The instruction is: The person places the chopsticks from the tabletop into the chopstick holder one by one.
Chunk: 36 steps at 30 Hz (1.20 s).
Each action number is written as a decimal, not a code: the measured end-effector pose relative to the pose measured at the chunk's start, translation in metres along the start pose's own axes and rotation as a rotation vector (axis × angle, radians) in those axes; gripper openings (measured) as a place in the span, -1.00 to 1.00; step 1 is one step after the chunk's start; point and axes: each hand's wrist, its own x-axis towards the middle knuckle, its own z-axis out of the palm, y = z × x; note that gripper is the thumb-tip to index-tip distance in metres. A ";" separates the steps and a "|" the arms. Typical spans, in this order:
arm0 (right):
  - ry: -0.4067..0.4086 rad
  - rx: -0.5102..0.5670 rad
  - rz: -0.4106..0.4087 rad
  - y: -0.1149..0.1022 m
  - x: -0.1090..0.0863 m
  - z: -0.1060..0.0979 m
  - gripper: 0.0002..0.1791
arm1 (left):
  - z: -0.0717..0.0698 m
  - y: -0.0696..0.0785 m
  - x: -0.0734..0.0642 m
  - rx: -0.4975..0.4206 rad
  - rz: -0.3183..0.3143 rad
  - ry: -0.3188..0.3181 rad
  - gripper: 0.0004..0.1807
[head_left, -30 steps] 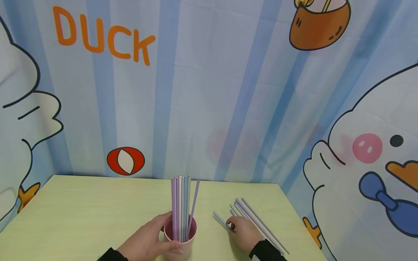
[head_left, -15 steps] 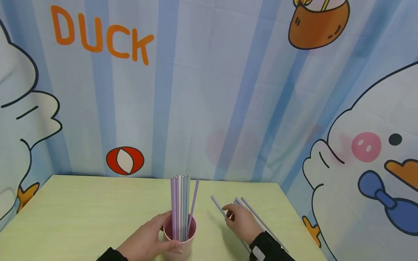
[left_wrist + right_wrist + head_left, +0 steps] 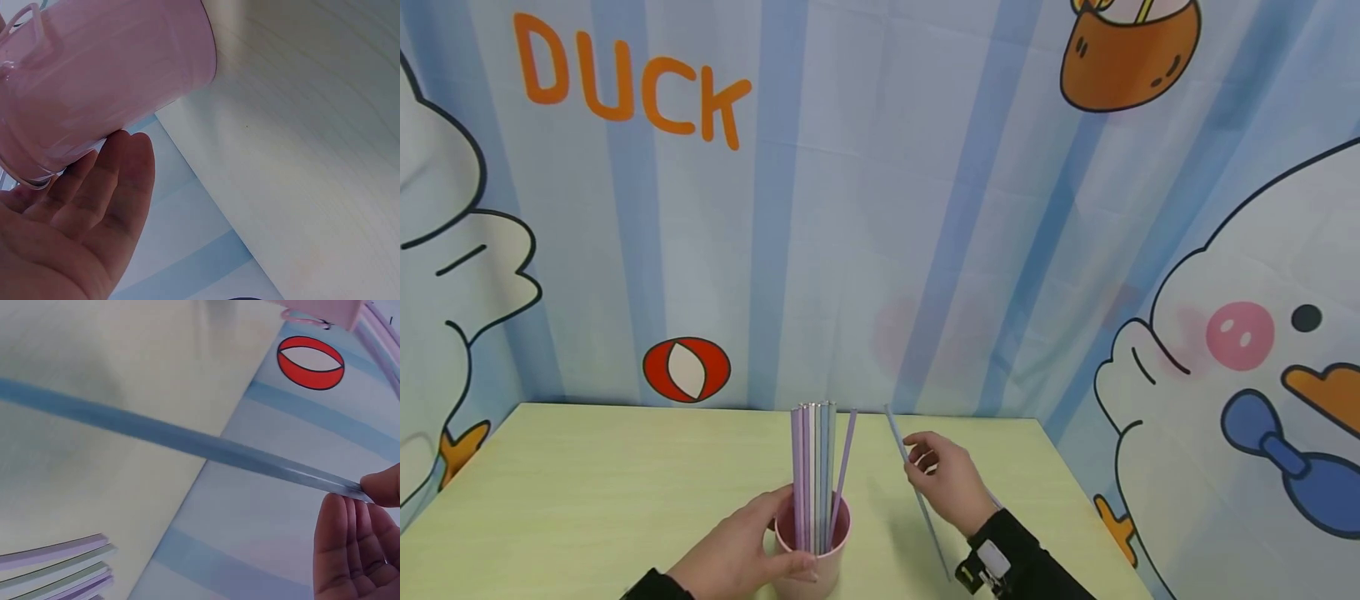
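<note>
While I follow the remote feed, the left hand (image 3: pixel 741 537) grips a round pink cup (image 3: pixel 812 577) from its nine o'clock, a bundle of lilac, white and blue straws (image 3: pixel 815 479) mostly upright inside; towards the cup's two o'clock, the right hand (image 3: pixel 950 485) pinches a long pale-blue straw (image 3: pixel 926 513), tilted over the pale-yellow table (image 3: pixel 625 475), and my right wrist view shows lilac and grey-green straws (image 3: pixel 62 566) at eight o'clock

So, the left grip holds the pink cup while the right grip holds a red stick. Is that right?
Not red: the right grip holds a blue stick, as the right wrist view shows. The left grip does hold the pink cup.
</note>
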 end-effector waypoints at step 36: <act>0.284 0.425 -0.119 -0.078 0.036 -0.013 -0.66 | 0.000 0.001 0.000 -0.019 -0.019 -0.002 0.08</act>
